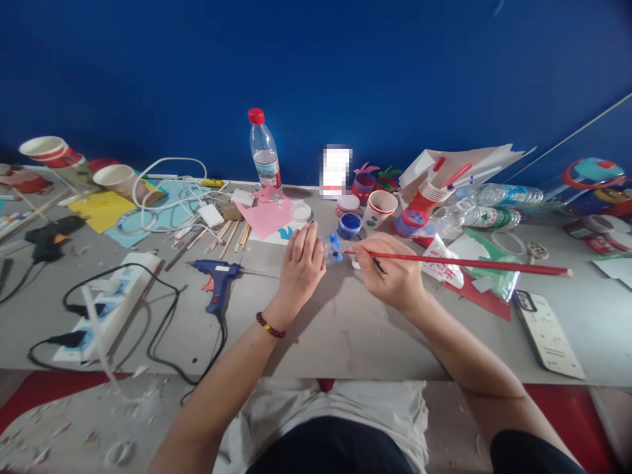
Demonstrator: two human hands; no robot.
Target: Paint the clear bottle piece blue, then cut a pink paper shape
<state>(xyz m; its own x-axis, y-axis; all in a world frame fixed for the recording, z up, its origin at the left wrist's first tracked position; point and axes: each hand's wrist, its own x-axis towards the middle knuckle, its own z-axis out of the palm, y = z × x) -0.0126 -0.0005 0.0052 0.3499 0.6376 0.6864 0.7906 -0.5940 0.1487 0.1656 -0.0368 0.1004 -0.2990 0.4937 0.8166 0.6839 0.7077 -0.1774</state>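
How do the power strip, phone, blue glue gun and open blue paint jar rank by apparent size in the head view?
Largest to smallest:
1. Power strip
2. Phone
3. Blue glue gun
4. Open blue paint jar

Front middle: bare tabletop [336, 349] is lying open.
Left: glue gun [220, 280] and black cord [224, 337] are blocking.
Far middle: paint jar [349, 227] and paper cup [380, 212] are crowding.
Right: paintbrush [474, 263] is jutting across, phone [550, 336] lying nearer.
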